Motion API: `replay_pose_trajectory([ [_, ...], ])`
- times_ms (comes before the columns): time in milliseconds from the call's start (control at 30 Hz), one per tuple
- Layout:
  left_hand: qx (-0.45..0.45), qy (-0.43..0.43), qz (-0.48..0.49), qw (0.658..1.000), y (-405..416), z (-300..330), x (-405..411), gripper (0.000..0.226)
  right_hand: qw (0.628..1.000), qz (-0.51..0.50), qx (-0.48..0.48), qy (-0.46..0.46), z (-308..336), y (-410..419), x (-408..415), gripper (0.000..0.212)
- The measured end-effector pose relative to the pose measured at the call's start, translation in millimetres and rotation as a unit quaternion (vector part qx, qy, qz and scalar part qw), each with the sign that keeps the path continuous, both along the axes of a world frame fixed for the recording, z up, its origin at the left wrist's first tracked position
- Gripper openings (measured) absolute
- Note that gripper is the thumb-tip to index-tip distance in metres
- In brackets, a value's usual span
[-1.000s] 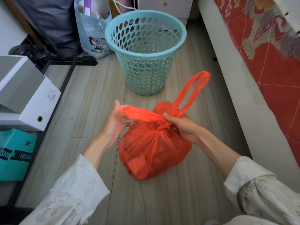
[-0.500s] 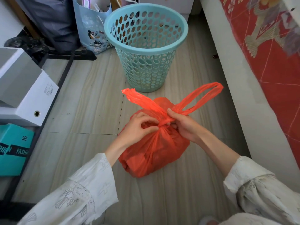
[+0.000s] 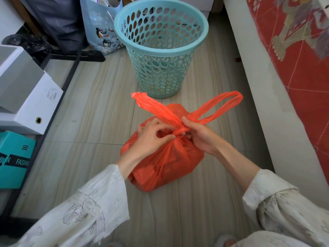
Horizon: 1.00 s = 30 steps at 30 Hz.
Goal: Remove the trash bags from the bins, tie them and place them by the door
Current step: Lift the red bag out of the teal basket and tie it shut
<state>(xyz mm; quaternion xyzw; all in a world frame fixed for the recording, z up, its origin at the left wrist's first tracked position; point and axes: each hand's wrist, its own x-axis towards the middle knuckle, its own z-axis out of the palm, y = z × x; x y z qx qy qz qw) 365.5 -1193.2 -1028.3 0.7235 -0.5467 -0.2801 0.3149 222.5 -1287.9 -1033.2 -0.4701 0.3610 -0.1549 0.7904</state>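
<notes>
left fingers [image 3: 160,131] curled and pinched at the gathered neck of the orange trash bag [image 3: 165,161], working into the crossing of the two handle loops. right fingers [image 3: 185,122] clamped on the same crossing from the other side, thumb on top of the right loop. both hands, left hand [image 3: 151,138] and right hand [image 3: 201,136], closed on film, nothing loose.

handling, judged: thin film, soft, crumples, no stiffness. bag looks part full and lumpy, contents not identifiable. probably light. film is slick and stretches under pull, so handles may thin out or tear if yanked hard. best hold is the bunched neck or the twisted handle bases, not the body wall. left loop [image 3: 151,107] sticks up far-left, right loop [image 3: 219,106] goes far-right, both free at the ends. knot looks half made, not cinched yet.

bag sits on the floor [image 3: 99,107], between the forearms, just near of the teal perforated bin [image 3: 161,50], apart from it. the bin stands upright with no liner.

floor is pale wood-look tile, flat, should let the bag slide. tight room: bed with red cover [image 3: 292,72] along the right, white boxes [image 3: 26,90] and teal box [image 3: 14,157] left, penguin-print paper bag [image 3: 101,27] far-left behind the bin. door not in view.
</notes>
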Motion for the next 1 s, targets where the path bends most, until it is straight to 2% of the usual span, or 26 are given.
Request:
replay_pose_trajectory([
  [167, 0.022, 0.001, -0.007, 1.000, -0.7, -1.7, 0.6, 0.009, 1.000, 0.010, 0.012, -0.010, -5.0, 0.1, -0.4, 0.026],
  [267, 0.044, 0.011, -0.004, 0.999, -3.3, 1.0, 1.2, 0.021, 0.998, 0.026, 0.043, -0.032, -4.9, -1.1, -3.4, 0.036],
  [367, 0.083, 0.080, -0.004, 0.993, -3.6, 3.2, 7.6, 0.041, 0.998, 0.065, 0.016, -0.014, -3.3, -0.3, -6.8, 0.026],
  [400, 0.077, 0.098, -0.025, 0.992, -2.1, 2.6, 10.2, 0.040, 0.997, 0.071, 0.002, -0.004, -3.2, -0.2, -8.0, 0.021],
  [467, 0.067, 0.113, -0.025, 0.991, 0.2, 2.3, 12.7, 0.007, 0.997, 0.080, -0.023, -0.001, -1.7, -0.2, -10.1, 0.014],
  [567, 0.084, 0.167, 0.001, 0.982, 1.9, -0.6, 15.0, 0.020, 0.989, 0.125, -0.082, 0.009, 5.9, 0.8, -8.8, 0.016],
  [700, 0.104, 0.251, 0.038, 0.962, 7.0, 3.7, 14.6, 0.017, 0.968, 0.146, -0.186, 0.078, 13.3, 6.1, -1.4, 0.023],
  [867, 0.099, 0.238, 0.035, 0.966, 7.5, 4.6, 4.5, 0.018, 0.949, 0.056, -0.290, 0.108, 8.0, 12.8, 1.8, 0.022],
  [1000, 0.074, 0.182, 0.008, 0.980, 3.8, 5.6, 3.8, 0.009, 0.903, 0.013, -0.411, 0.125, 5.0, 15.9, 3.4, 0.019],
])
